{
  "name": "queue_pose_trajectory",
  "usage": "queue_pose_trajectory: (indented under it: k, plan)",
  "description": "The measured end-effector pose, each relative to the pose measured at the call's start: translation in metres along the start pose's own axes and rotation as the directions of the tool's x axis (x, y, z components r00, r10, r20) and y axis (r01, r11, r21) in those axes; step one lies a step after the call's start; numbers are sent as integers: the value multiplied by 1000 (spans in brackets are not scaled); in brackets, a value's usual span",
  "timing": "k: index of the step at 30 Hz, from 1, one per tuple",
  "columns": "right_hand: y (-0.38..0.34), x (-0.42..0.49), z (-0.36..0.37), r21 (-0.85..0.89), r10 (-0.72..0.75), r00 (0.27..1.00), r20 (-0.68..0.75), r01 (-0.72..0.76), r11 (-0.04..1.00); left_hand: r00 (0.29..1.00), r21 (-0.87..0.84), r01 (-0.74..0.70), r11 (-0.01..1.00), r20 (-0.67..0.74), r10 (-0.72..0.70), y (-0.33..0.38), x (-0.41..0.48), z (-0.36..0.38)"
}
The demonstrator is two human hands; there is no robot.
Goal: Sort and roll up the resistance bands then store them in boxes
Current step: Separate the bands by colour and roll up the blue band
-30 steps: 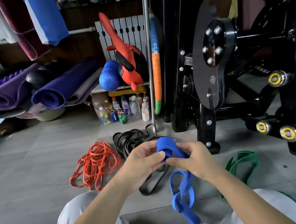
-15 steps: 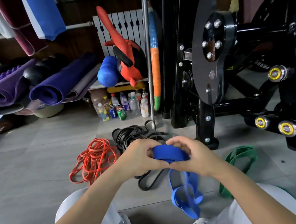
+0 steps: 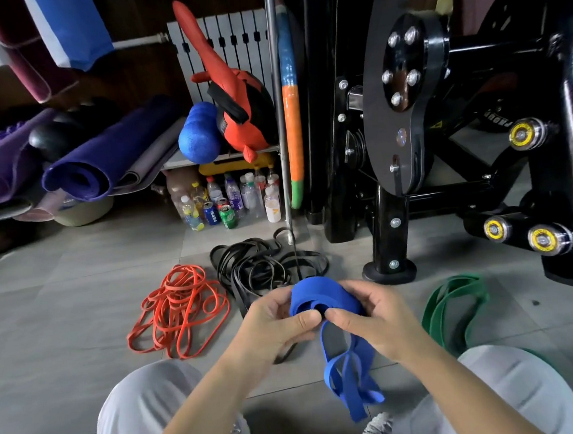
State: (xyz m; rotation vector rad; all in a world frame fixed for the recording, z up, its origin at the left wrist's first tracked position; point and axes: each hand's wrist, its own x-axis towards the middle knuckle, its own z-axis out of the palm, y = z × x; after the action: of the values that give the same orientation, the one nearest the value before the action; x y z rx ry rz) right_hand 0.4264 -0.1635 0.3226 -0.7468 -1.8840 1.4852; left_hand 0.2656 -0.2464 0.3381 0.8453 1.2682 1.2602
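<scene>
Right now both hands are clamped on the blue band (image 3: 321,294), the left hand (image 3: 279,322) and right hand (image 3: 373,315) pinching opposite ends of its half-wound roll at chest height above the floor (image 3: 65,317). Its roll axis runs hand to hand, while the loose tail hangs straight down between the knees, so I judge further winding must draw that tail upward.

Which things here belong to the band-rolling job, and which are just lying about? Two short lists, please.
Job: blue band, part rolled, pinched by left grip and right grip; orange bands; black bands; green band.
Lying about: rolled mats; blue foam roller; bottles and cans; black gym machine.
</scene>
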Motion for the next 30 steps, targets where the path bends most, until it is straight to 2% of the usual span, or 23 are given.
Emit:
queue_pose_trajectory:
  k: [1, 2, 3, 4, 6, 7, 9, 10, 11, 16, 19, 21, 23, 25, 27, 29, 30]
  plan:
    - [-2, 2, -3, -66, 2, 1000, 23, -1, 998, 1000, 202, -25, 979, 4, 25, 7, 1, -4]
    - [-3, 4, -7, -148, 8, 999, 42, -1, 989, 998, 421, -57, 905, 8, 59, 16, 3, -7]
    - [-3, 6, -9, -232, 13, 998, 64, 2, 973, 994, 627, -98, 773, 31, 101, 25, 4, -8]
    - [-4, 7, -10, -304, 15, 995, 94, 14, 952, 987, 795, -145, 589, 77, 139, 34, 5, -8]
    - [-5, 11, -9, -402, 5, 988, 157, 59, 914, 975, 950, -201, 241, 170, 141, 47, 7, -5]
    - [-6, 13, -8, -439, -4, 985, 175, 82, 895, 976, 971, -199, 134, 184, 118, 51, 8, -2]
    - [-9, 16, -8, -493, -10, 982, 188, 104, 864, 977, 978, -203, 52, 198, 85, 53, 11, 2]
    - [-10, 17, -9, -502, 8, 982, 187, 89, 861, 975, 975, -212, 66, 206, 83, 54, 11, 3]
    - [-12, 18, -12, -483, 33, 982, 187, 63, 873, 974, 968, -217, 123, 207, 89, 55, 11, 2]
    - [-12, 11, -23, -260, 28, 986, 163, 15, 966, 973, 843, -228, 486, 175, 154, 53, 8, -8]
    - [-5, 7, -22, -208, 36, 989, 146, -5, 978, 977, 671, -214, 710, 135, 166, 45, 5, -10]
    - [-2, 3, -18, -76, 16, 995, 95, -9, 997, 974, 521, -227, 823, 111, 198, 36, 3, -10]
    - [1, 0, -12, 48, -33, 998, 59, 30, 998, 970, 292, -243, 925, 91, 226, 26, 1, -11]
    - [2, -3, -6, 114, -48, 998, 37, 44, 993, 973, 66, -230, 971, 54, 226, 14, 1, -9]
    - [2, -3, -4, 113, -41, 999, 19, 38, 993, 984, -79, -176, 981, 18, 178, 4, 0, -7]
    - [-1, -3, -7, 42, -25, 999, 32, 24, 999, 993, -124, -111, 986, 13, 114, -1, -1, -5]
    - [-3, -2, -10, -16, -20, 998, 53, 21, 1000, 996, -95, -82, 992, 17, 84, -1, -1, -6]
